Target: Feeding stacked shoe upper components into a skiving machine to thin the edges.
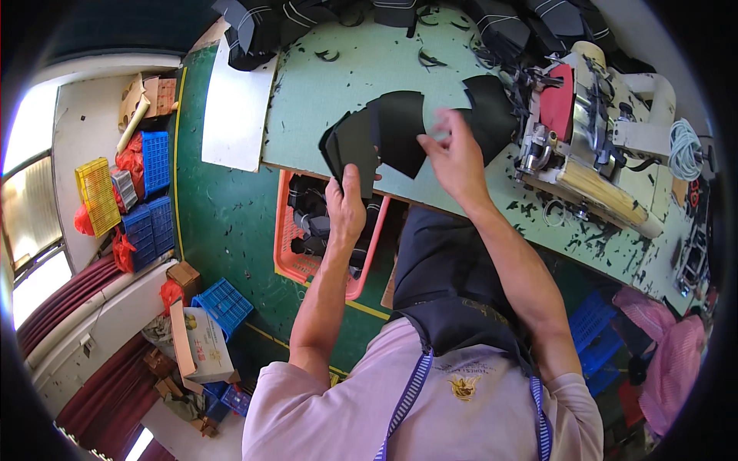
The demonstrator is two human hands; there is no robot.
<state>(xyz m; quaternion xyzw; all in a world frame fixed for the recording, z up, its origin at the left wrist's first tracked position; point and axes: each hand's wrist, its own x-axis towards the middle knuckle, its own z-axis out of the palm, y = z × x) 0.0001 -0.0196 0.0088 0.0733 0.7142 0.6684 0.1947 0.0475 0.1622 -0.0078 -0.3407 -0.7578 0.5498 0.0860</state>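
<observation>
My left hand (347, 203) is closed on a small stack of flat black cut pieces (355, 142), held at the table's near edge with the thumb on top. My right hand (457, 157) hovers over the table, thumb and fingers apart and nothing visible between them. Its fingertips are blurred. Between the hands, a black panel (401, 131) lies on the pale green table (323, 92). Just beyond the right hand, more black panels (492, 119) overlap in a fan beside the machine.
A bench machine (569, 146) with a red part stands at the right, black scraps around it. Bundles of dark pieces (500, 23) line the far edge. Under the table's left side sits an orange crate (284, 230) of dark pieces. Blue crates (223, 307) and cartons stand left.
</observation>
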